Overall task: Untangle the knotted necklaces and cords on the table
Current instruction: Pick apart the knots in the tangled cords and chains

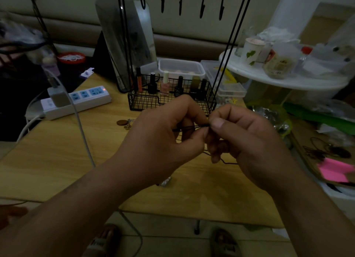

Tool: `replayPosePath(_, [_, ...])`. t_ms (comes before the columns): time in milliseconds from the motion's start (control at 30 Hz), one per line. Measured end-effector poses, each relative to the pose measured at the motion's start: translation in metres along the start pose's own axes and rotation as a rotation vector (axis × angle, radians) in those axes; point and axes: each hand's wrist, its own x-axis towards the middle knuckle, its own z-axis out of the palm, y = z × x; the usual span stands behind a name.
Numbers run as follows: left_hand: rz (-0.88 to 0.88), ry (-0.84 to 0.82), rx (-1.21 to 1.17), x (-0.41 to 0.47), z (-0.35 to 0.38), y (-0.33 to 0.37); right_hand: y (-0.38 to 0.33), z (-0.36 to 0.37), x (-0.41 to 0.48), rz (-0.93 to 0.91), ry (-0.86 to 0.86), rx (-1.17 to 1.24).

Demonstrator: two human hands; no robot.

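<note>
A thin black cord (190,126) is being pinched between the curled fingers of the left hand (163,139) and right hand (244,141), above the middle of the wooden table (57,157).

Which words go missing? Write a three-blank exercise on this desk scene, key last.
The left hand and right hand pinch a thin ___ cord above the light wooden table.
Small bottles of nail ___ stand in the black wire basket.
The white plastic power strip lies on the table's ___ side.
Missing: black; polish; left.
</note>
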Motion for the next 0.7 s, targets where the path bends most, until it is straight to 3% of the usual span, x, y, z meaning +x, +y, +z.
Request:
replayPosePath(267, [-0.047, -0.004, -0.032, 0.0006, 0.0008, -0.0023, 0.0025, -0.0046, 0.0037, 0.010, 0.062, 0.114])
replayPosePath(700, [-0.035, 0.035, -0.044, 0.0007, 0.0029, -0.0026, 0.0044, -0.0043, 0.0041, -0.005, 0.071, 0.093])
